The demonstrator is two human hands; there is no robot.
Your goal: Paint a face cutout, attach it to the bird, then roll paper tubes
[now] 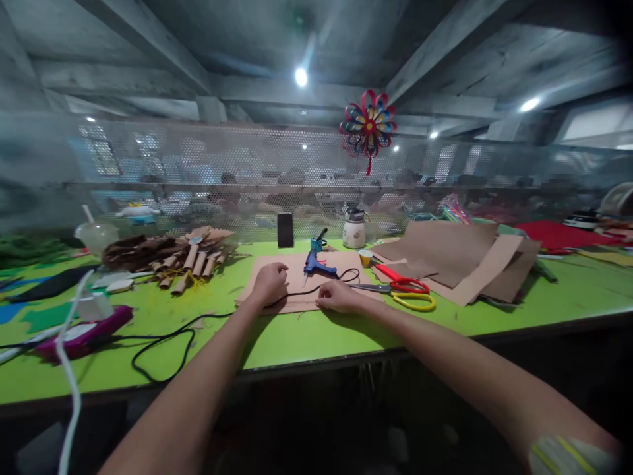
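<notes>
My left hand (271,284) rests loosely curled on a sheet of brown cardboard (257,264), with nothing visible in its fingers. Opposite it, my right hand (341,295) lies on the sheet's near edge, its fingers bent inward and apparently holding nothing. A blue hot glue gun (319,265) stands between and just beyond the two hands, nozzle pointing down at the cardboard. Its black cord runs past both hands. Right of my right hand lie scissors with red handles (409,285), and a yellow-handled pair (414,301) partly beneath them.
A bundle of rolled paper tubes (198,260) lies to the left, near a purple power strip (86,333). Large brown paper sheets (445,254) cover the right. Behind stand a phone (285,230), a blue tape dispenser (319,244) and a white bottle (354,231) before a mesh partition.
</notes>
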